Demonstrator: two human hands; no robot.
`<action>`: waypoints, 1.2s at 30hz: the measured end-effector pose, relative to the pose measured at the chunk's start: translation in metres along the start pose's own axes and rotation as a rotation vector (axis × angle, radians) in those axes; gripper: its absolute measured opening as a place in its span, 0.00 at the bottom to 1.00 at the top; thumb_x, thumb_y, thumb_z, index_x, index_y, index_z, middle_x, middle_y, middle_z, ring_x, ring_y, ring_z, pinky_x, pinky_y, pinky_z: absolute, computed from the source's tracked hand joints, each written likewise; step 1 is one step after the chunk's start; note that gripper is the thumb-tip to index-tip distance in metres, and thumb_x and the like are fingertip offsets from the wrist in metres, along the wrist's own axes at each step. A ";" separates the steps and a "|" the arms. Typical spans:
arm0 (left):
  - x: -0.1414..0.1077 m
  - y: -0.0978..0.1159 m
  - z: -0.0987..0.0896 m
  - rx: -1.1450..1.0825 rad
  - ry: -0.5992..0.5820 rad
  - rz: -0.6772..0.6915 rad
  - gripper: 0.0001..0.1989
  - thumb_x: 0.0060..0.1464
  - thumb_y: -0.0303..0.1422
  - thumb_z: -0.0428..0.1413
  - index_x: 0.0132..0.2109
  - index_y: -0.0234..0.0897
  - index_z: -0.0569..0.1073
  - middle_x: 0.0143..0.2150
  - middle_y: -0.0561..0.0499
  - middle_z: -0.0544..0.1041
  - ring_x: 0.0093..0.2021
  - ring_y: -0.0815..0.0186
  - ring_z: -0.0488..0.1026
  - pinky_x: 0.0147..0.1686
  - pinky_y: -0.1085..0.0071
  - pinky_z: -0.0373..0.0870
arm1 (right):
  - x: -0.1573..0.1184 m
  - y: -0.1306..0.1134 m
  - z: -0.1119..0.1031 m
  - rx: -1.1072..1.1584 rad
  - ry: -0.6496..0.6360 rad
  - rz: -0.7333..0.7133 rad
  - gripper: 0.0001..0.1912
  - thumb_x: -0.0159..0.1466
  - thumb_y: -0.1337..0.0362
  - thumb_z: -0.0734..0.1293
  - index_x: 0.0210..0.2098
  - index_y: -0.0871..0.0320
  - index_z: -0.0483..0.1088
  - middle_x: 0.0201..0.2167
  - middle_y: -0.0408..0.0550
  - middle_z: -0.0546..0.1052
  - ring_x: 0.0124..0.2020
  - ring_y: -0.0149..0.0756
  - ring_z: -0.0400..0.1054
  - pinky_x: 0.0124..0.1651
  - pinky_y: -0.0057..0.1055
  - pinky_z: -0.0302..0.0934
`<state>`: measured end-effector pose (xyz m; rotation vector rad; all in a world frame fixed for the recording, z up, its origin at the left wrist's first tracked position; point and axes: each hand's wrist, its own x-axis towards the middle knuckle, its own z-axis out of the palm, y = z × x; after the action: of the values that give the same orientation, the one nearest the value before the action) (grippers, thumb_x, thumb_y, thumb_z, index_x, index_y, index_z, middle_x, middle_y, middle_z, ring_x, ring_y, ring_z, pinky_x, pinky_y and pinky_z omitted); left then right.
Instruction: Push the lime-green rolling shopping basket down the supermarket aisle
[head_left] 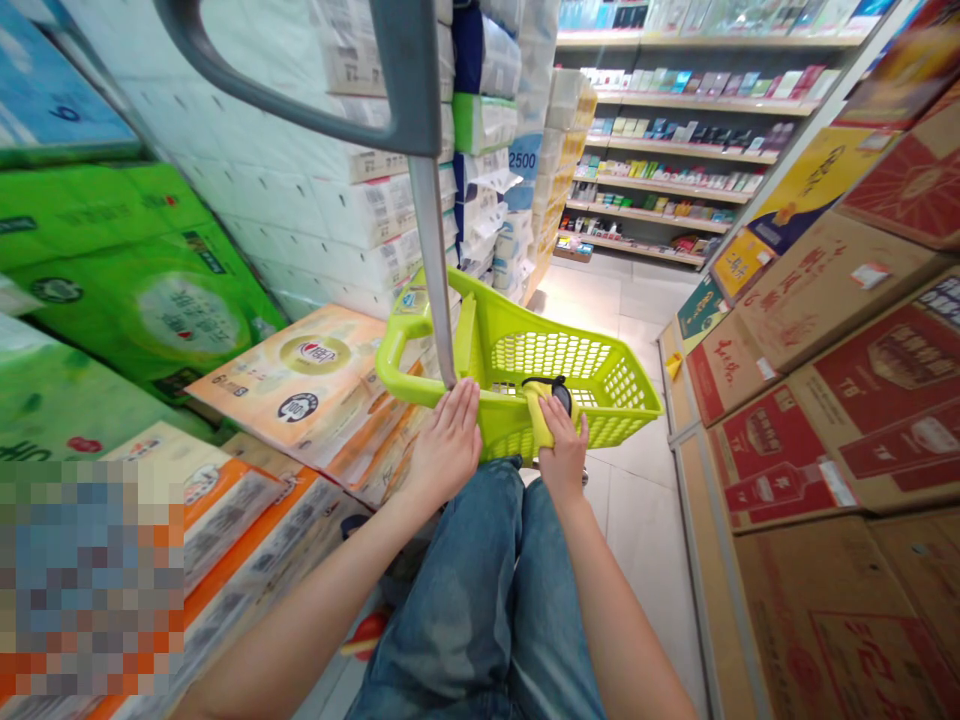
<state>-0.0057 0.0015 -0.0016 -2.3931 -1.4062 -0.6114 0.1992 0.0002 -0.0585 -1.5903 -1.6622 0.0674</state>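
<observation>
The left hand is resting open and flat on the near rim of a lime-green plastic shopping basket, its fingers lying together and its fingertips just beside the foot of a metal pole. The pole is rising from the basket to a grey handle overhead. The right hand is closing narrowly around a yellow strip at the rim, with a black loop sitting just above it; what either piece is remains too unclear to tell. The basket is hanging in front of the person's jeans, above a tiled floor. Packs of tissue are stacking up along the left of the aisle, while red-printed cardboard cases are lining the right. Shelves of small boxed goods are standing at the far end
</observation>
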 end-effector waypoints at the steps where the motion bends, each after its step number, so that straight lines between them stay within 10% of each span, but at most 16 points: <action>1: 0.000 0.000 0.001 -0.004 0.004 -0.005 0.35 0.64 0.29 0.43 0.73 0.27 0.39 0.73 0.40 0.53 0.73 0.59 0.46 0.71 0.57 0.48 | -0.001 0.010 -0.002 -0.016 0.006 0.011 0.42 0.50 0.77 0.55 0.63 0.48 0.63 0.65 0.45 0.68 0.67 0.37 0.59 0.72 0.53 0.34; 23: -0.019 -0.030 -0.017 -0.043 -0.015 0.097 0.29 0.65 0.30 0.41 0.71 0.28 0.50 0.71 0.41 0.57 0.73 0.60 0.48 0.70 0.58 0.50 | -0.018 -0.007 -0.010 -0.067 0.018 0.004 0.38 0.50 0.76 0.58 0.60 0.55 0.64 0.62 0.50 0.70 0.65 0.40 0.58 0.60 0.39 0.47; 27: -0.016 0.003 -0.014 -0.049 0.115 -0.119 0.32 0.62 0.27 0.42 0.71 0.22 0.47 0.72 0.34 0.52 0.74 0.55 0.43 0.69 0.53 0.51 | -0.029 -0.024 -0.012 -0.071 -0.003 0.009 0.39 0.50 0.76 0.59 0.62 0.56 0.63 0.63 0.51 0.69 0.66 0.41 0.57 0.62 0.40 0.46; 36: 0.013 0.098 0.036 -0.151 -0.109 0.111 0.33 0.59 0.28 0.43 0.70 0.21 0.50 0.72 0.37 0.54 0.73 0.56 0.49 0.71 0.54 0.46 | -0.054 0.021 -0.042 -0.099 -0.040 -0.104 0.37 0.53 0.79 0.56 0.62 0.54 0.64 0.63 0.48 0.70 0.66 0.36 0.59 0.64 0.39 0.44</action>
<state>0.0933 -0.0192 -0.0302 -2.6395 -1.3000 -0.5854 0.2338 -0.0616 -0.0689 -1.5818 -1.8013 -0.0372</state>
